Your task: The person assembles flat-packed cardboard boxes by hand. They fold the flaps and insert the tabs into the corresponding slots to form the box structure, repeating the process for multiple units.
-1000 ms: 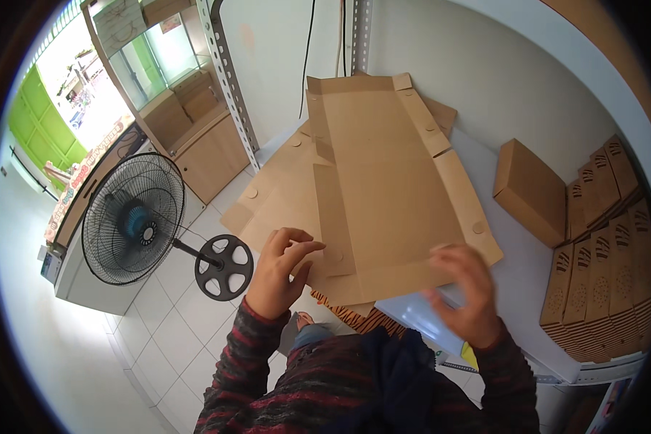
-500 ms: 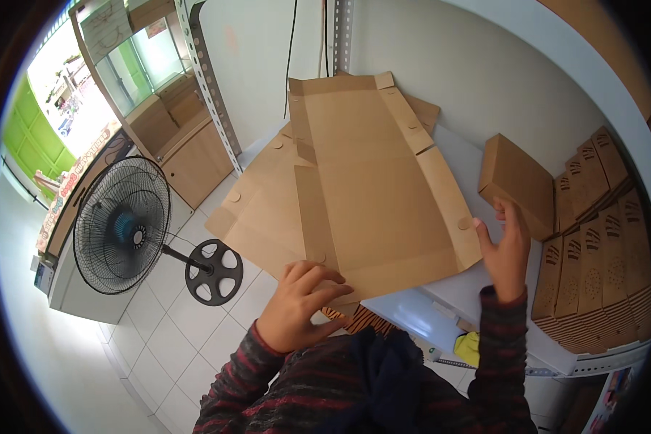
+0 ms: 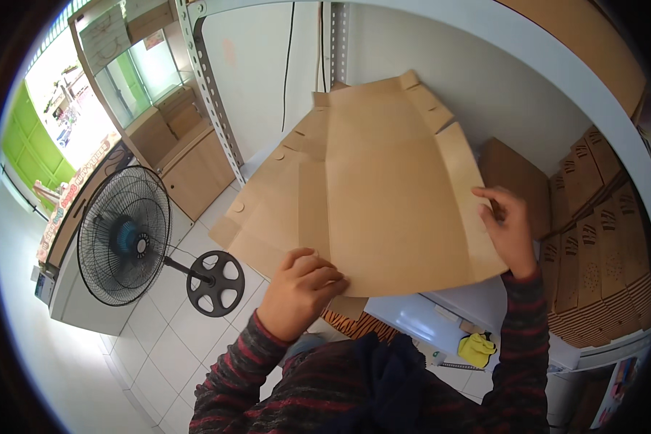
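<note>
Cardboard sheet (image 3: 390, 188) shifted since the earlier frame: right side now farther right, its flap covering part of the brown box (image 3: 510, 163); right hand (image 3: 510, 228) brought in to the flap, left hand (image 3: 301, 293) about where it was, on the near left corner. Sheet lies opened out above the worktop (image 3: 477, 302), over a second cardboard sheet (image 3: 264, 210) that sticks out on the left. Left grip closed, fingers folded over the near left corner, thumb mostly out of sight. Right grip partly bent, index fingertip on the right flap's edge; can't tell if the thumb pinches it from below. Near edge runs between the hands, slightly curved, overhanging toward the person; far end narrows, side flaps creased and tilted up, slit in the right one. Room on the right is tight: brown box just behind the flap and right hand, stacked folded boxes (image 3: 589, 267) farther right. Bare strip of worktop shows past the near right edge, yellow cloth (image 3: 477, 349) nearer the person. Left side wider: tiled floor (image 3: 152, 329) past the second sheet's edge, standing fan (image 3: 123, 235) well apart from the left hand. Far end sits near the wall (image 3: 412, 43) and slotted metal post (image 3: 338, 43).
</note>
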A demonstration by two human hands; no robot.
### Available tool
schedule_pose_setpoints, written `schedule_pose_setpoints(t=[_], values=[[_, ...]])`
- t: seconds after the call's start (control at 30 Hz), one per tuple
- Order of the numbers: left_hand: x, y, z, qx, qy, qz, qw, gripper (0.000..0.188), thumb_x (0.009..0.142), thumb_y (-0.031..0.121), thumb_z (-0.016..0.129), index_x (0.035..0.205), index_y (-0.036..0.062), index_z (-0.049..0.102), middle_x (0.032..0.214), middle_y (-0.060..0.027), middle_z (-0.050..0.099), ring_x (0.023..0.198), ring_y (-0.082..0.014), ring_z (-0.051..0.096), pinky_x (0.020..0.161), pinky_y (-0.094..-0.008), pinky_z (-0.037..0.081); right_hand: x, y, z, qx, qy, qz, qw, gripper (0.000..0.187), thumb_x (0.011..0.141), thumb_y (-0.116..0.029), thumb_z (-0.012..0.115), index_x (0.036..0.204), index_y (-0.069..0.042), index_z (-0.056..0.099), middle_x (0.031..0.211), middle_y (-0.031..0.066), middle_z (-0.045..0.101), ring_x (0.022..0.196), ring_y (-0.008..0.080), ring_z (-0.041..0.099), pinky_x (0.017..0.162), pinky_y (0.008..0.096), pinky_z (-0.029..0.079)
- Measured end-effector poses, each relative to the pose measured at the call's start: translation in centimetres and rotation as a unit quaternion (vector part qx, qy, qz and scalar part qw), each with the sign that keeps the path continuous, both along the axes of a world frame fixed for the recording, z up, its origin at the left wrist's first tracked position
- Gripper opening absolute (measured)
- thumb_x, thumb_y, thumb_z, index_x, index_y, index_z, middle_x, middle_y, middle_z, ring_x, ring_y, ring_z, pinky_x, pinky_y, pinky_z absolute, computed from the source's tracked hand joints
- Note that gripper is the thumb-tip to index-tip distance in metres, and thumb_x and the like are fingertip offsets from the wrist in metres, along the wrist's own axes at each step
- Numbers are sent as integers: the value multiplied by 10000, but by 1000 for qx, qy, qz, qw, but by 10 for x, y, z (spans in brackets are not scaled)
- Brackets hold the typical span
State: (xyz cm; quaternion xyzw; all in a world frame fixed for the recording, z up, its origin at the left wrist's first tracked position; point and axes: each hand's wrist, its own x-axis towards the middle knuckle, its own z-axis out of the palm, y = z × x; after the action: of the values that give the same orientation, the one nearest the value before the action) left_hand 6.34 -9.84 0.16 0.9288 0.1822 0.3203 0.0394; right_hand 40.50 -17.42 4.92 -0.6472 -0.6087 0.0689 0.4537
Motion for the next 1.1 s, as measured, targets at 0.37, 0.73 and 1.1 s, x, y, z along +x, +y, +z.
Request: schedule_pose_setpoints(t=[0.37,0.73,1.1], values=[[-91,97,-7,17,-33,161,986,218,630,-52,691,801,80,719,852,-33,686,928,-246,634,909,-415,436,-87,-21,-16,-183,7,223,957,332,902,-55,583,1212,62,612,1076,224,666,878,299,666,815,349,531],[-51,3,-16,-64,-52,80,993,326,567,73,803,872,145,710,989,-16,681,1063,-235,631,1106,-557,281,-114,18,-30,13,-207,226,952,195,746,-45,704,933,-2,672,809,111,629,741,271,628,680,392,513],[-36,-13,-44,-135,-226,150,953,155,683,20,790,792,95,709,793,-10,678,804,-183,661,1066,-473,365,-126,61,-33,151,-229,330,903,126,694,-52,692,803,-44,629,830,73,576,786,243,582,678,373,457]])
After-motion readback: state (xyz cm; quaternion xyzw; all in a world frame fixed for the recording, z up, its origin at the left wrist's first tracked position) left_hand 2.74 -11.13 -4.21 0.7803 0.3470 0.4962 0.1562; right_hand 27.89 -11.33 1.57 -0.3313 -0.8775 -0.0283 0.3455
